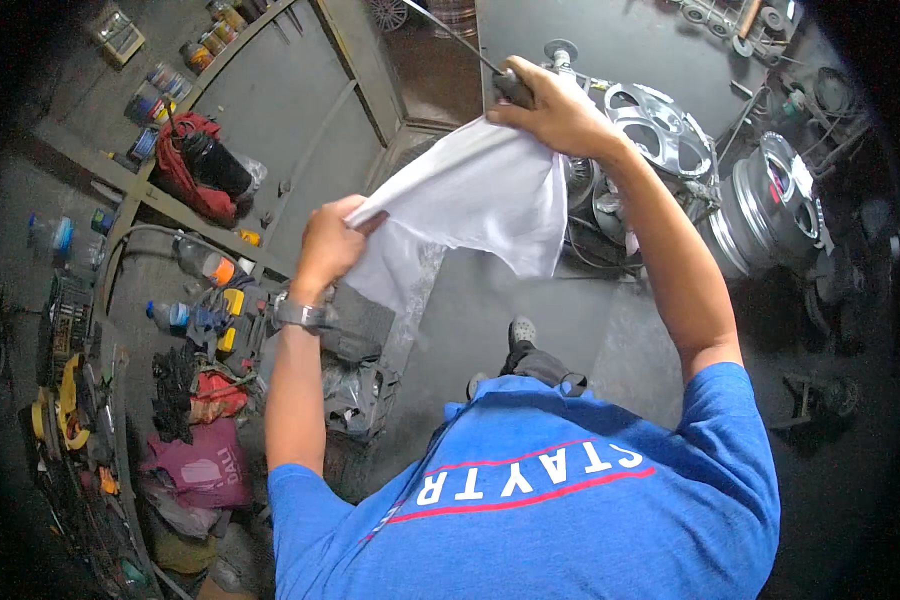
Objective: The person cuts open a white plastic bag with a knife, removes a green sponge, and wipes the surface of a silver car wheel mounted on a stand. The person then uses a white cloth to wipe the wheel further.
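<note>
A white cloth (490,190) hangs stretched between my two hands, its lower edge loose and uneven. My left hand (332,243), with a watch (305,313) on the wrist, pinches the cloth's left end. Higher up and further right, my right hand (560,108) is closed round the dark handle of a screwdriver-like tool (513,88). The tool's long thin metal shaft points up and to the left. The cloth's upper right corner runs under the fingers of this same hand; exactly how it is gripped there is hidden.
Alloy wheels (660,130) and a silver wheel rim (770,205) stand at the right among machine parts. On the left are a bench with hand tools (70,400), bottles (175,315), a red cloth (185,165) round a black cylinder, and a purple bag (202,465).
</note>
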A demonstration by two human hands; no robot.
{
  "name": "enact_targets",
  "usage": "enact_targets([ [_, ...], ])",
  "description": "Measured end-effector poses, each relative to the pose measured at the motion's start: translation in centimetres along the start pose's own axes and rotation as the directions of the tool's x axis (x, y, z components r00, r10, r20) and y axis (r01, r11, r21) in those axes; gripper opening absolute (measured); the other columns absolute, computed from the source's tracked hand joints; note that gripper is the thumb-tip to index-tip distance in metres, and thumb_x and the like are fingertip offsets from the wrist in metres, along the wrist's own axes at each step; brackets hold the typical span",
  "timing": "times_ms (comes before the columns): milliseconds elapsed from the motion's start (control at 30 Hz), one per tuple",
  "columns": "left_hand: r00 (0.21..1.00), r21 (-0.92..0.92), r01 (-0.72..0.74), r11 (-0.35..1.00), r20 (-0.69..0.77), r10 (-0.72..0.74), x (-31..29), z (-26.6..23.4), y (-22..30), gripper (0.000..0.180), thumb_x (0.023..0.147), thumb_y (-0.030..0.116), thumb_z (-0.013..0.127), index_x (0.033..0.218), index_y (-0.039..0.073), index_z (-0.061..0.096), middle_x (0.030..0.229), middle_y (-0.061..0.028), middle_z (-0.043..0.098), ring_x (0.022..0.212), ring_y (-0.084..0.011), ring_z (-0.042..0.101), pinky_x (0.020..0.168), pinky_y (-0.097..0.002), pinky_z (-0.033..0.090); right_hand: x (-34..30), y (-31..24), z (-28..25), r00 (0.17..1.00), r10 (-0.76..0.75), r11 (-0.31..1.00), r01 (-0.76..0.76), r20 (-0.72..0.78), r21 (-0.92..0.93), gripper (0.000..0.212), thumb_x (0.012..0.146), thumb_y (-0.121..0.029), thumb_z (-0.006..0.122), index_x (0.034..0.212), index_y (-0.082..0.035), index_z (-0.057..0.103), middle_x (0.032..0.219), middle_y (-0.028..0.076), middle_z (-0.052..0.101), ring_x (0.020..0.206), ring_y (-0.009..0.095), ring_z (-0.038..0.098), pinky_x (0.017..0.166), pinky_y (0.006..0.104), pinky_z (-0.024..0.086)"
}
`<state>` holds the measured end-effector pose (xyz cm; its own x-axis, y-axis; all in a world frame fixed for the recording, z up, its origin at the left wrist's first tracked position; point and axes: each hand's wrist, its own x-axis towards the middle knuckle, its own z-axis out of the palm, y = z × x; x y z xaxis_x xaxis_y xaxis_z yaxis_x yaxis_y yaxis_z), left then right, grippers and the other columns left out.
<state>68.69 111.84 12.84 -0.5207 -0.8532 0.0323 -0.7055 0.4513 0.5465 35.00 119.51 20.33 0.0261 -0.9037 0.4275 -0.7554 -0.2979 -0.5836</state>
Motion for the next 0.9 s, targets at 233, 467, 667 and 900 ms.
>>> enact_targets([
  [233, 0.982, -0.778, -0.057, 0.626, 0.069, 0.175, -1.8, -1.0, -1.6, 0.019, 0.098, 0.000, 0.062, 0.115, 0.001, 0.070, 0.104, 0.0011, 0.070, 0.095, -0.0078, 0.061, 0.086, -0.0266, 0.051, -3.8, 5.4, 1.3, 0.971, 0.231, 0.973, -0.230, -0.058, 0.013, 0.041, 0.097, -0.029, 0.077, 0.121, -0.001, 0.059, 0.104, 0.009, 0.061, 0.099, 0.021, 0.055, 0.090, 0.0384, 0.048],
  [467, 0.990, -0.491, -0.077, 0.868, 0.066, 0.126, 1.3, -2.0, 0.1, 0.026, 0.096, 0.019, 0.072, 0.114, 0.001, 0.074, 0.099, -0.0016, 0.075, 0.089, -0.0096, 0.065, 0.081, -0.0286, 0.053, -9.5, 6.2, 4.2, 0.871, 0.388, 0.920, -0.384, -0.300, 0.074, 0.040, 0.096, -0.025, 0.074, 0.119, 0.001, 0.054, 0.109, 0.025, 0.072, 0.102, 0.034, 0.069, 0.092, 0.0466, 0.052],
  [667, 0.973, -0.315, 0.060, 0.947, 0.229, 0.014, 2.3, 0.1, 3.4, 0.036, 0.094, 0.033, 0.073, 0.106, -0.001, 0.078, 0.096, -0.0034, 0.076, 0.087, -0.0118, 0.066, 0.079, -0.0293, 0.053, -23.0, 0.1, 6.1, 0.885, 0.458, 0.740, -0.435, 0.089, 0.513, 0.030, 0.098, -0.028, 0.077, 0.096, -0.004, 0.058, 0.080, 0.000, 0.053, 0.075, 0.010, 0.049, 0.065, 0.0311, 0.044],
  [900, 0.924, -0.228, 0.065, 0.971, 0.381, 0.028, 4.1, 4.7, 8.0, 0.032, 0.099, 0.028, 0.065, 0.110, -0.001, 0.074, 0.100, -0.0031, 0.074, 0.090, -0.0119, 0.065, 0.080, -0.0293, 0.053, -33.7, -2.6, 7.5, 0.727, 0.355, 0.682, -0.631, 0.588, 0.368, 0.033, 0.096, -0.029, 0.070, 0.107, 0.001, 0.066, 0.089, 0.015, 0.068, 0.085, 0.025, 0.066, 0.076, 0.0419, 0.052],
])
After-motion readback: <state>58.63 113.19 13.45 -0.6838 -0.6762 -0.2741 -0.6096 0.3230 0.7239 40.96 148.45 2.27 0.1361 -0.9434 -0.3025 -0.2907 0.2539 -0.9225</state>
